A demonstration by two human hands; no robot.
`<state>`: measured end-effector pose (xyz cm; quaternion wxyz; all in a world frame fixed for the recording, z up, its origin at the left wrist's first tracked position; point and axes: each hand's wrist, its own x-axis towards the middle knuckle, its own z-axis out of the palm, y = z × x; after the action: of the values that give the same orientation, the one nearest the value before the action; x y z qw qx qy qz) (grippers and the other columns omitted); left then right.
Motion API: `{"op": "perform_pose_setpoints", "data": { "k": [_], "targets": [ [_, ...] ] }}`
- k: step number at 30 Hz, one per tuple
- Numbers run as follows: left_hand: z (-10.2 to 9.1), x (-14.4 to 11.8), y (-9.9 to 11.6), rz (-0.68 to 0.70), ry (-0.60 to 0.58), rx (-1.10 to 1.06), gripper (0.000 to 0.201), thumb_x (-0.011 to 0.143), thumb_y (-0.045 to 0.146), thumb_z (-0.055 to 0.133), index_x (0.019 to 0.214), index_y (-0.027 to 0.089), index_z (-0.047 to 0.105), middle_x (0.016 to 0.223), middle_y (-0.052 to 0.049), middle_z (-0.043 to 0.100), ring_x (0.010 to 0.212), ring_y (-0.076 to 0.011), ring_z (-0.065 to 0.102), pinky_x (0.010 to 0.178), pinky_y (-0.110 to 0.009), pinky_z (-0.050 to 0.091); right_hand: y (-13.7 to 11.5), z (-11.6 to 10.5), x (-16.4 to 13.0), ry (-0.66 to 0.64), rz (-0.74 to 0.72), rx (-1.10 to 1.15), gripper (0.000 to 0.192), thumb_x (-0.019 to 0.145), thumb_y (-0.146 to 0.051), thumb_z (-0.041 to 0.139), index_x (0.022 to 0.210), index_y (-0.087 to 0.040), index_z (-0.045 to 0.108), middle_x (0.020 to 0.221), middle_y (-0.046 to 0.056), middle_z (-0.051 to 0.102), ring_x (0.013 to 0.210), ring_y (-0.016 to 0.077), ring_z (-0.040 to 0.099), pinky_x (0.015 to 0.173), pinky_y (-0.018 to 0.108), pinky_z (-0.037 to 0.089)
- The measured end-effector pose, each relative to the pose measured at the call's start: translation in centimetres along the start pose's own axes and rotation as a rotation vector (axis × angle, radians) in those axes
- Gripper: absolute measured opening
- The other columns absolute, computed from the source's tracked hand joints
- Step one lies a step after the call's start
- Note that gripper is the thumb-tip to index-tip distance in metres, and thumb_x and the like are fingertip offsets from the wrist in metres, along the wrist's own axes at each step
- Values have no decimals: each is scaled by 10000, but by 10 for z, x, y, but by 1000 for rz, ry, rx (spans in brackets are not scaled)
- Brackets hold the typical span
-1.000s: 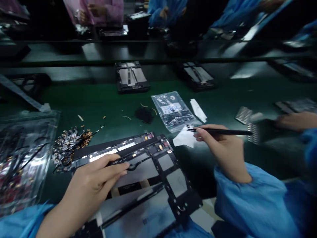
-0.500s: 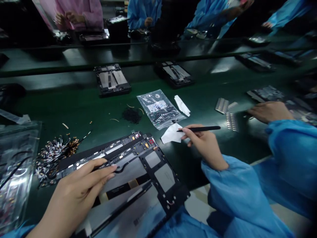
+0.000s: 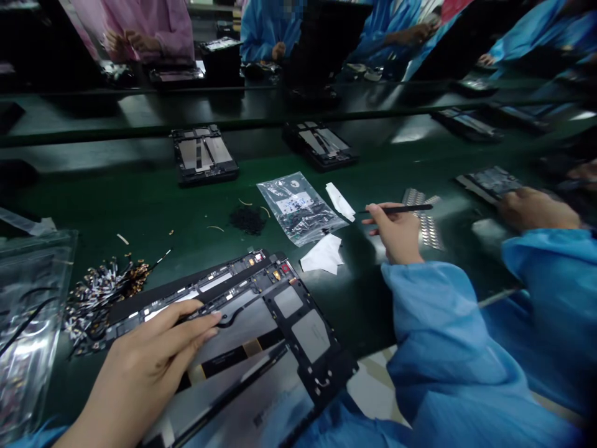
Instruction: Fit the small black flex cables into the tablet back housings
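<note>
At the left edge of the worktop (image 3: 140,199) we see a clear plastic bag (image 3: 28,311), and just right of it a loose heap of small cable parts (image 3: 102,289). Our left hand (image 3: 149,367) lies flat on the opened tablet chassis (image 3: 261,323), fingers stretched and pressing a thin black cable (image 3: 233,318) against the frame; it clasps nothing, only pins. The chassis lies near us, its long axis running from near left to far right, its far corner pointing toward the white paper scrap (image 3: 324,255). Beyond that scrap sits a small clear parts bag (image 3: 298,208). Right of it, our right hand (image 3: 396,236) is raised off the worktop, its grip closed on a slim black stylus-like tool (image 3: 401,209), which lies almost level, long axis left to right, tip pointing left. The chassis lies to the near left of that tool, well apart; the left hand is the nearer one. Farther right, a co-worker's hand (image 3: 536,208) rests by another unit.
</note>
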<state>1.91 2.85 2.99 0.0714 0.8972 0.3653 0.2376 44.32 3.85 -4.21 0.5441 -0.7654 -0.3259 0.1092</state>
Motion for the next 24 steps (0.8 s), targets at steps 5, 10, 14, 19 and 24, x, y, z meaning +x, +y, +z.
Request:
{"op": "perform_pose_setpoints", "data": {
  "k": [5,10,14,19,24],
  "targets": [
    [0,-2,-2,-23,14,-31,373,931,480,412,888,323,748,929,-2,742,741,-135,724,596,-151,563,20,3,11,10,13,38,324,672,-456,673,800,-174,578,816,77,681,603,157,652,354,185,436],
    [0,-2,-3,-17,7,-43,331,924,472,438,916,339,741,942,7,740,757,-135,724,595,-153,567,26,6,11,7,-8,36,291,701,-431,655,815,-173,585,857,87,693,612,154,657,368,188,454],
    [1,-1,-2,-15,21,-50,334,923,472,439,901,335,743,929,9,742,743,-126,723,601,-148,566,27,10,13,10,-25,17,258,713,-402,654,816,-174,589,813,73,685,597,155,652,362,189,446],
    [1,-2,-3,-21,13,-51,326,921,473,443,916,341,741,942,19,741,750,-124,722,617,-145,563,30,14,15,9,-38,-2,221,725,-366,656,818,-181,579,751,49,672,564,155,642,345,190,426],
    [1,-1,-3,-11,26,-49,364,934,464,418,892,316,747,918,1,740,709,-121,717,600,-150,553,12,16,16,61,-78,11,188,762,-350,627,792,-196,523,751,46,676,515,140,615,363,207,435]
  ]
}}
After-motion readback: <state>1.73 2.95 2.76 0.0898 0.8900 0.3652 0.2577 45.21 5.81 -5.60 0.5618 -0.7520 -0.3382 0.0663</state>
